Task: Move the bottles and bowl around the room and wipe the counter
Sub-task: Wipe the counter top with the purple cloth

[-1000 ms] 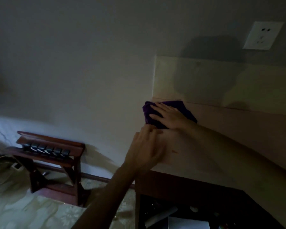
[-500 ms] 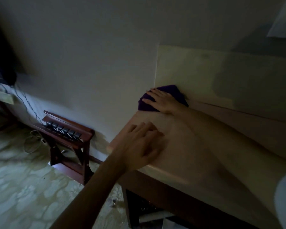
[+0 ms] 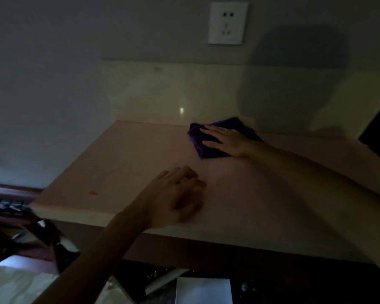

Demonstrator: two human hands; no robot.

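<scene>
I see my right hand (image 3: 226, 139) spread flat on the folded purple cloth (image 3: 208, 148) at the back of the pale stone table (image 3: 119, 163); my left hand (image 3: 176, 196), blurred, rests loosely curled nearer me.

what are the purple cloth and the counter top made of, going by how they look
The purple cloth looks like a soft, matte, plush fabric, perhaps microfibre: it lies folded under the right hand and shows no shine. The counter looks like smooth polished stone or a stone-like composite, pale beige. Its matching backsplash mirrors a small glint of light. The dim light leaves both open.
</scene>
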